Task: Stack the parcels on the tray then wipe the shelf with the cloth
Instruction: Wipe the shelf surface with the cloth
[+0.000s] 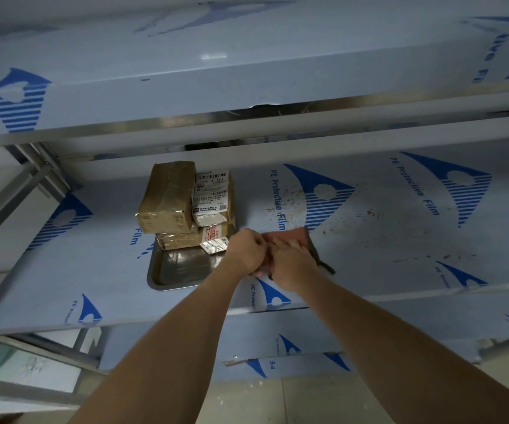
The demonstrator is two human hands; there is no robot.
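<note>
Three brown taped parcels [167, 197] are stacked at the far end of a metal tray [179, 272] on the middle shelf [384, 228]; one bears a white shipping label [211, 192]. Just right of the tray, a reddish-orange cloth [293, 235] with a dark edge lies on the shelf. My left hand [245, 250] and my right hand [291, 266] meet on the cloth's near side, and both grip it. The hands cover most of the cloth.
The shelf wears blue-printed protective film, with brown specks and crumbs [369, 214] right of the cloth. An upper shelf [247, 84] overhangs closely. Metal frame posts [29, 175] stand at left. A lower shelf [308, 341] and floor lie below.
</note>
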